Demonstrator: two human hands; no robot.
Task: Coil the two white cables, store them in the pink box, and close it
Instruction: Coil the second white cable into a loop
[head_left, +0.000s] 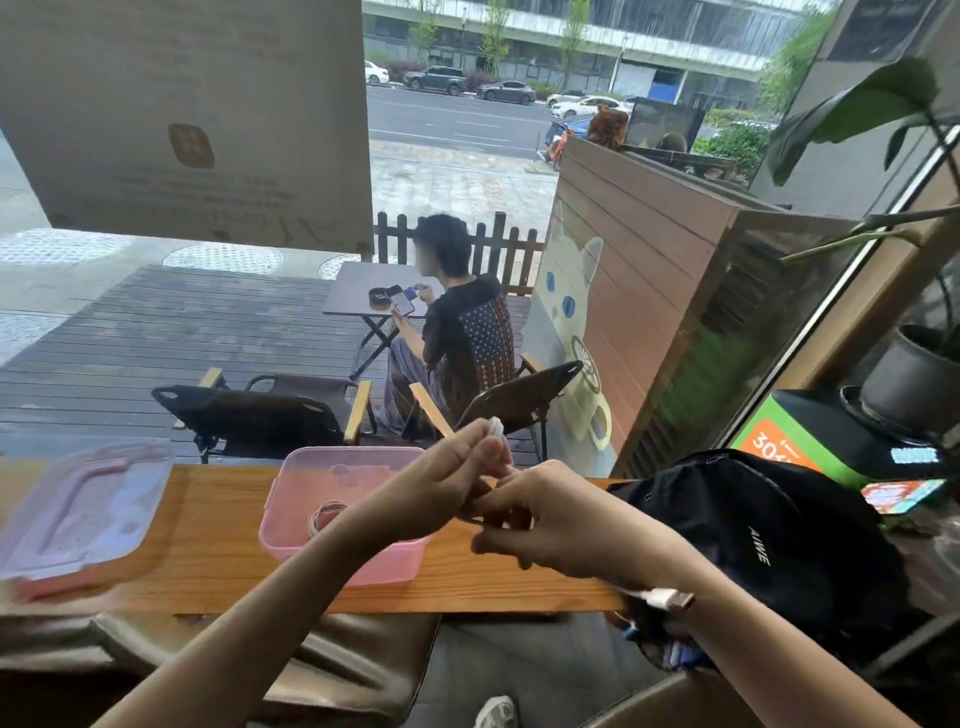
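Up above the wooden surface, one white cable is pinched in the left hand, fingers closed on it; the right hand meets it, fingers curled on the same cable, whose plug end dangles below the wrist. One translucent pink box sits open, a coil inside. Its clear lid lies left; a black backpack right.

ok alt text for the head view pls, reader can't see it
Two bare hands, left hand and right hand, meet above a wooden ledge, working a white cable. Under them sits an open pink box with a coiled cable inside, its lid to the left and a black backpack to the right.
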